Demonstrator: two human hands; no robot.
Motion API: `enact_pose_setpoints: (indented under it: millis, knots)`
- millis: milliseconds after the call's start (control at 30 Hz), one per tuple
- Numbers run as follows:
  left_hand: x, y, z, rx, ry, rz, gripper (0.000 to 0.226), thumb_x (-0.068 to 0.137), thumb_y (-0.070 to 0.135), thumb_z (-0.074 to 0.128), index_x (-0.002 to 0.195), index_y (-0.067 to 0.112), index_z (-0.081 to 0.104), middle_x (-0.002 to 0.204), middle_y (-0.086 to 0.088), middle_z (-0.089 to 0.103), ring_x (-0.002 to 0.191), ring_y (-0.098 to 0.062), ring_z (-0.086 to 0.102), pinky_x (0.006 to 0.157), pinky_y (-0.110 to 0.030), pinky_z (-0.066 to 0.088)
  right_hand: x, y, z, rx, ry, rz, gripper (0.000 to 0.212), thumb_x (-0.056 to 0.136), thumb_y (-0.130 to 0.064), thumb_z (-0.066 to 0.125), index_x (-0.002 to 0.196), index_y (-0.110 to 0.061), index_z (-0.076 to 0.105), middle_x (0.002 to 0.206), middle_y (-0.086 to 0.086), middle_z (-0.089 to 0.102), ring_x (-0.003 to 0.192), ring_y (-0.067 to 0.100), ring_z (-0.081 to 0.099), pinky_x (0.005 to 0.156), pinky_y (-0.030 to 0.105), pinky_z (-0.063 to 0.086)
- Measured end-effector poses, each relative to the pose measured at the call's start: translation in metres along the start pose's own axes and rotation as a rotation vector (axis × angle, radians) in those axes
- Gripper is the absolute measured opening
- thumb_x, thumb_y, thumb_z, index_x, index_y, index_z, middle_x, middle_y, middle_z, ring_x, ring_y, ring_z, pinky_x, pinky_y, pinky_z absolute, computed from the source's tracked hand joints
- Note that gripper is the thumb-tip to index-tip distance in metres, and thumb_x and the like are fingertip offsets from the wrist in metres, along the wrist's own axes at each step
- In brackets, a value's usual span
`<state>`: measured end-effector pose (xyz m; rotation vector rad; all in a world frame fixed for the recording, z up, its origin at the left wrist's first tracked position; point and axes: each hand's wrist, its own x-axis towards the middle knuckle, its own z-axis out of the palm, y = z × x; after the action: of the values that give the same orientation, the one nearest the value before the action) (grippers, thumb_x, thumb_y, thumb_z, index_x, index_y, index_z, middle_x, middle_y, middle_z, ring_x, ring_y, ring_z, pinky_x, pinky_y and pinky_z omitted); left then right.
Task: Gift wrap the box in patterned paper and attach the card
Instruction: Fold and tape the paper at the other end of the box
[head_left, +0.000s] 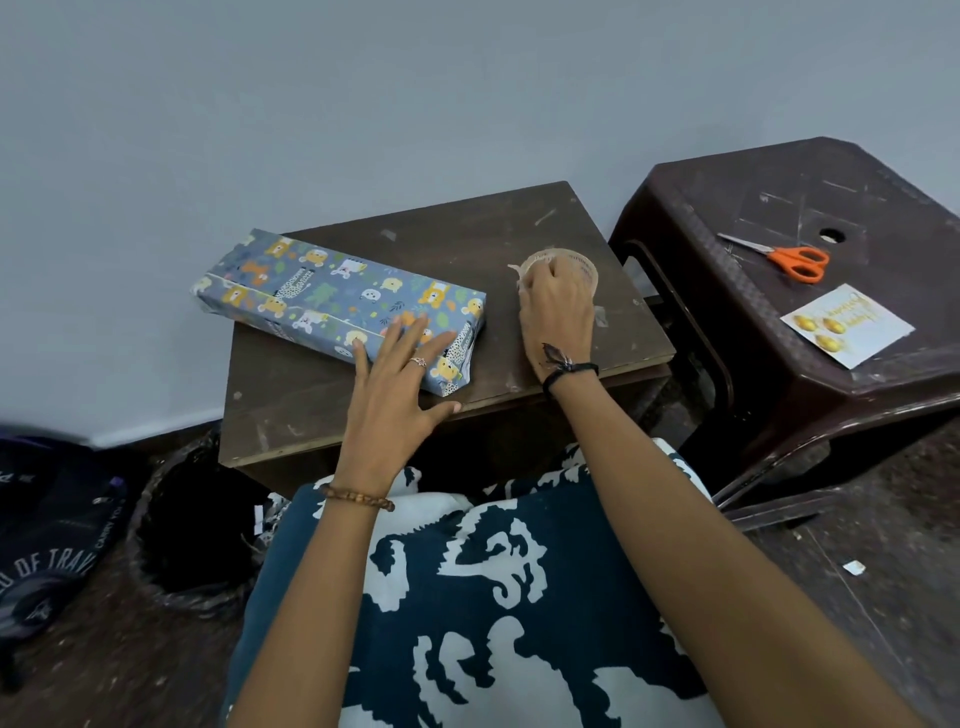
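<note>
Head view: my flat left hand (392, 384) steadies wrapped box (337, 306), right hand (558, 317) grips tape roll (563, 267); unpressed end flap may spring open.

head | 1 view | looks forward-down, close over small table (519, 228)

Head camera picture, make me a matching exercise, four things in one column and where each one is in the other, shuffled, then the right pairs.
Things:
1. wrapped box
2. tape roll
3. scissors
4. card

Places:
A. near edge of the plastic stool
B. under the left hand, on the wooden table
C. far part of the stool top, beside its hole
D. in the right hand, on the table

Pairs: 1-B, 2-D, 3-C, 4-A
</note>
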<state>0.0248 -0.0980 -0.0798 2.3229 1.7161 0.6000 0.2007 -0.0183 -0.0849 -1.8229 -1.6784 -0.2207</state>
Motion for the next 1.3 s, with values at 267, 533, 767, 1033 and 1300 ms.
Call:
enact_pose_setpoints:
  millis: [267, 533, 767, 1033, 1300]
  knots:
    - [0.000, -0.002, 0.003, -0.006, 0.046, 0.026, 0.068, 0.078, 0.028, 0.071, 0.139, 0.030, 0.040, 0.154, 0.003, 0.022, 0.144, -0.017, 0.011, 0.114, -0.047, -0.008, -0.004, -0.010, -0.019, -0.163, -0.128, -0.103, 0.029, 0.042, -0.003, 0.088, 0.058, -0.009, 0.064, 0.056, 0.004, 0.058, 0.045, 0.017, 0.055, 0.037, 0.020, 0.038]
    - [-0.002, 0.004, 0.008, 0.097, 0.130, 0.025, 0.060, 0.084, 0.036, 0.064, 0.138, 0.026, 0.042, 0.152, -0.002, 0.028, 0.143, -0.021, 0.017, 0.114, -0.049, -0.003, -0.013, -0.023, -0.034, -0.334, -0.147, -0.072, 0.029, 0.049, -0.015, 0.084, 0.053, -0.020, 0.056, 0.040, -0.004, 0.050, 0.043, 0.011, 0.050, 0.040, 0.021, 0.030]
    - [0.000, 0.011, 0.015, 0.060, 0.242, -0.018, 0.047, 0.087, 0.046, 0.043, 0.125, 0.022, 0.058, 0.143, -0.004, 0.044, 0.139, -0.025, 0.030, 0.112, -0.053, 0.004, -0.047, -0.031, -0.059, 0.719, -0.169, 0.469, 0.007, 0.086, -0.020, 0.063, 0.079, -0.022, 0.063, 0.084, -0.004, 0.068, 0.085, 0.015, 0.064, 0.078, 0.032, 0.052]
    - [0.003, 0.012, 0.017, 0.081, 0.230, -0.019, 0.041, 0.081, 0.013, 0.058, 0.122, 0.018, 0.059, 0.140, -0.009, 0.047, 0.136, -0.028, 0.034, 0.111, -0.058, 0.006, -0.088, -0.051, -0.063, 1.395, -0.308, 0.946, 0.015, 0.090, -0.004, 0.059, 0.083, -0.017, 0.057, 0.089, 0.002, 0.061, 0.094, 0.016, 0.061, 0.085, 0.026, 0.052]
    - [0.002, 0.010, 0.011, 0.016, 0.178, -0.011, 0.047, 0.082, 0.010, 0.064, 0.127, 0.019, 0.056, 0.144, -0.008, 0.042, 0.140, -0.025, 0.028, 0.112, -0.053, -0.003, -0.092, -0.066, -0.053, 1.494, -0.317, 0.972, 0.013, 0.094, -0.005, 0.052, 0.087, -0.015, 0.050, 0.117, 0.023, 0.059, 0.101, 0.025, 0.062, 0.082, 0.023, 0.053]
